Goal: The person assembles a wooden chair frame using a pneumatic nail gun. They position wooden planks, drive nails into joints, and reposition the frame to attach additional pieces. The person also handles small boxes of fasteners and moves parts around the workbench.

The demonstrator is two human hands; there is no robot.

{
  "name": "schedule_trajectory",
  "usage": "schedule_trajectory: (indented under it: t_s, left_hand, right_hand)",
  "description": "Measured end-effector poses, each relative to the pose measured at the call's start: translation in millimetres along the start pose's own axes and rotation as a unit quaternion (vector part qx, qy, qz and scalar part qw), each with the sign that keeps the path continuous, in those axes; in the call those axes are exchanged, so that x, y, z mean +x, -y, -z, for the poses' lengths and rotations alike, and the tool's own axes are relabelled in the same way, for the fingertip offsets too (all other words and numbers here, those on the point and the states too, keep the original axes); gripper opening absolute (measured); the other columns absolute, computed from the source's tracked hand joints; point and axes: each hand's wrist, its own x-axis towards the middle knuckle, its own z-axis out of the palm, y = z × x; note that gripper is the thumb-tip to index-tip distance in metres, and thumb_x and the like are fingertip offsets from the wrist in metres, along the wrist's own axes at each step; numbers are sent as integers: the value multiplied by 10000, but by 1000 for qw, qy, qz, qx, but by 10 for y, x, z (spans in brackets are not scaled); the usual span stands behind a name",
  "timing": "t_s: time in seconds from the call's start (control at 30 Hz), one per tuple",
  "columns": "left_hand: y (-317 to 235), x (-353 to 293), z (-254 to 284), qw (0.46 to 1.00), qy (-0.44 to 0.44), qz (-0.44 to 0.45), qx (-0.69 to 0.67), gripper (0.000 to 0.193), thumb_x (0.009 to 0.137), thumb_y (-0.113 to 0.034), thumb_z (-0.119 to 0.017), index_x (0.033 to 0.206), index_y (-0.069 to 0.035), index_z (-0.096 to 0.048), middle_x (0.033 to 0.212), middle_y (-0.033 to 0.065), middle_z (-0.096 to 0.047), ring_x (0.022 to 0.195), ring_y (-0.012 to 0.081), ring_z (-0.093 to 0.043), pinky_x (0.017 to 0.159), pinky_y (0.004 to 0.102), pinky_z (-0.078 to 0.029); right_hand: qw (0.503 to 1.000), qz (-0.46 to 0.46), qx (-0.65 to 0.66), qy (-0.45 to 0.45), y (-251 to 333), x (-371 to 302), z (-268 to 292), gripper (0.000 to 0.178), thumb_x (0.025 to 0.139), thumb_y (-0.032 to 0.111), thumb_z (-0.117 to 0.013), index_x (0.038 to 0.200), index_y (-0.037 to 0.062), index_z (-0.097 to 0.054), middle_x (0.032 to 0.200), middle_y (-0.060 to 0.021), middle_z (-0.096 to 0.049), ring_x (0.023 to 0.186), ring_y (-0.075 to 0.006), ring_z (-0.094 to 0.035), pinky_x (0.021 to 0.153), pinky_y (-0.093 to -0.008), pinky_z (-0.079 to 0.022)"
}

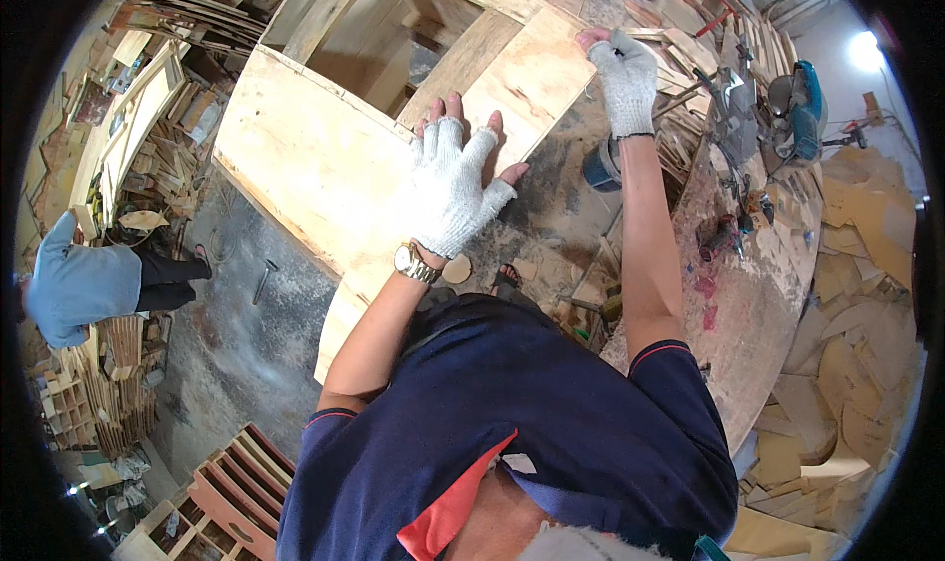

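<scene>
Got a big pale plywood frame [305, 157] right in front of me, with an opening toward its far side. My left hand [453, 182], in a white fingerless glove, lies on the near part of the frame, its grip spread wide. The right hand [627, 84] is up at the frame's right-hand corner, fingers curled (can't tell whether that grip is actually pinching the wood). Off to the right there's a messy table [753, 310], with a teal power tool [807, 113] by its far right corner. Hammer [264, 280] on the floor [226, 340] to the left.
</scene>
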Motion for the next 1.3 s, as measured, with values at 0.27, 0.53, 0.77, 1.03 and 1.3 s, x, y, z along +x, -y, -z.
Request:
schedule_trajectory:
  t_s: [0.27, 0.53, 0.77, 1.03, 1.3]
  left_hand:
    - [2, 17, 0, 999, -7, -26, 26, 603, 888, -471, -766, 1347, -100, -647, 1601, 271, -403, 1505, 462, -338, 1227, 571, -257]
    - [23, 57, -32, 997, 18, -63, 30, 570, 935, -377, -722, 1363, -17, -610, 1589, 243, -447, 1496, 418, -386, 1241, 561, -232]
    - [143, 98, -105, 996, 27, -80, -33, 381, 951, -207, -746, 1218, 51, -664, 1448, 260, -577, 1398, 409, -501, 1175, 464, -377]
    - [171, 128, -96, 993, 1, -115, 32, 473, 977, -265, -747, 1322, 43, -650, 1464, 240, -567, 1385, 337, -506, 1161, 439, -379]
    - [57, 83, -42, 993, 16, -114, -3, 288, 929, -158, -743, 1118, 47, -673, 1282, 278, -651, 1351, 418, -524, 1096, 502, -395]
  right_hand:
    - [996, 56, -52, -54, -42, 18, -42, 756, 777, 254, -908, 1373, -17, -530, 1136, -153, -701, 963, -203, -677, 835, -333, -561]
    - [983, 125, -106, -88, -98, 49, -51, 204, 867, 139, -675, 1053, 71, -722, 935, -109, -714, 826, -290, -690, 707, -430, -571]
    - [979, -32, -94, -178, -203, -1131, 134, 613, 864, 486, -789, 1224, 15, -631, 1110, -171, -694, 1065, -323, -685, 936, -416, -540]
    - [854, -355, -189, -330, -1120, -3304, 1217, 369, 800, 276, -813, 1071, 65, -675, 939, -144, -741, 868, -341, -736, 799, -459, -568]
    - [493, -565, -561, -350, -1126, -6008, 2118, 574, 880, 329, -737, 1318, 18, -534, 1176, -208, -670, 949, -294, -701, 783, -445, -572]
